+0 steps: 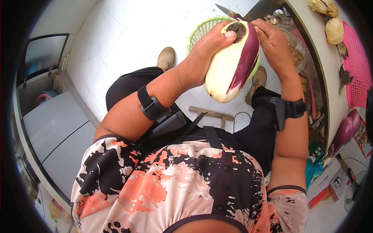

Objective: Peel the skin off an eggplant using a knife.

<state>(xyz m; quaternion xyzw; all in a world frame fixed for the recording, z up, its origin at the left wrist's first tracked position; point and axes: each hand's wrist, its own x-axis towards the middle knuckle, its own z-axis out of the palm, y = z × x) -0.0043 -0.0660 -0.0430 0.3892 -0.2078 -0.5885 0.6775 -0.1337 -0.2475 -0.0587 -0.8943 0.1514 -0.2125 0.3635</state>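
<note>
A partly peeled eggplant (pixel 225 64), pale flesh with a wide strip of purple skin along its right side, is in my left hand (pixel 204 52). My left thumb lies by the dark cut stem end. My right hand (pixel 272 43) is at the upper right edge of the eggplant, fingers bent; whether they pinch anything is hidden. A knife blade (pixel 223 10) shows just beyond the eggplant, with a bit of purple skin near its base; its handle is not clearly seen. Under and behind the eggplant stands a light green plastic basket (pixel 201 30), its inside mostly hidden.
To the right, a counter (pixel 316 38) bears peeled vegetables (pixel 334 30), cut stem caps (pixel 345 76), a pink plastic basket (pixel 357 67) and whole purple eggplants (pixel 344 134). Bagged items sit on the shelf below. A wooden stool part (pixel 211 113) is between my legs; a grey cabinet (pixel 55 125) stands left.
</note>
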